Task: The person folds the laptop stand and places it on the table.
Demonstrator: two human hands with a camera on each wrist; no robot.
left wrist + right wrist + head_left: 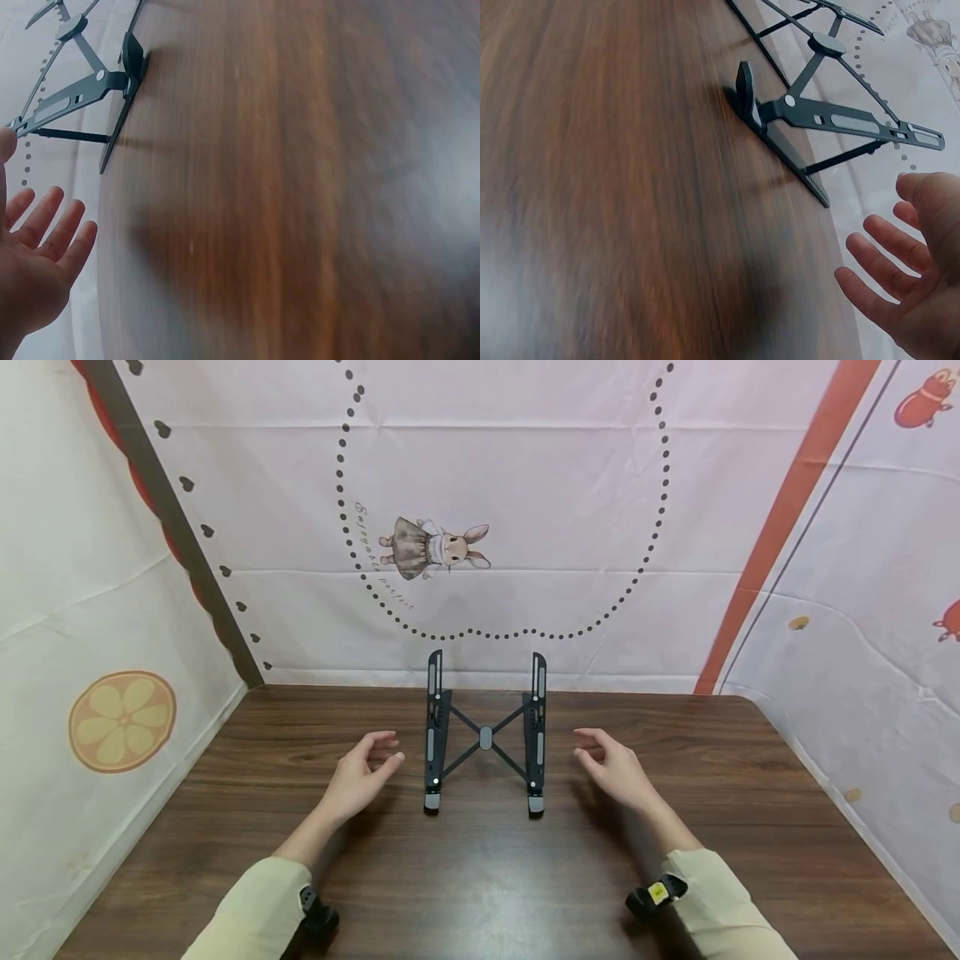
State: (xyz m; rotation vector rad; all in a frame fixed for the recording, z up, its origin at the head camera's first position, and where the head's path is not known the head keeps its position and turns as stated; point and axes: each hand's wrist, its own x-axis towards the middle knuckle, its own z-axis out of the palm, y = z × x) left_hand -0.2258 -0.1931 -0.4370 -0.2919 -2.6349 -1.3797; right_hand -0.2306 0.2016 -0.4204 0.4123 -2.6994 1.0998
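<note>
A dark folding laptop stand [486, 738] stands unfolded on the wooden table, its two side arms joined by an X-shaped brace with a grey oval hub. Grey pads line the arms, and lipped feet face the person. To its left, apart from it, the left hand [363, 778] hovers with fingers relaxed and nothing in them. On the other side the right hand [613, 772] mirrors it, likewise loose and holding nothing. Both wrist views show the stand's raised arms [71, 101] propped on struts above its base bars, with the fingers spread a short way off.
The brown wood-grain table [480, 885] has its far edge against a white printed cloth [525, 485] with a rabbit figure. More cloth hangs at the left [45, 610] and right sides. Small black cameras [318, 914] are strapped at both wrists over pale sleeves.
</note>
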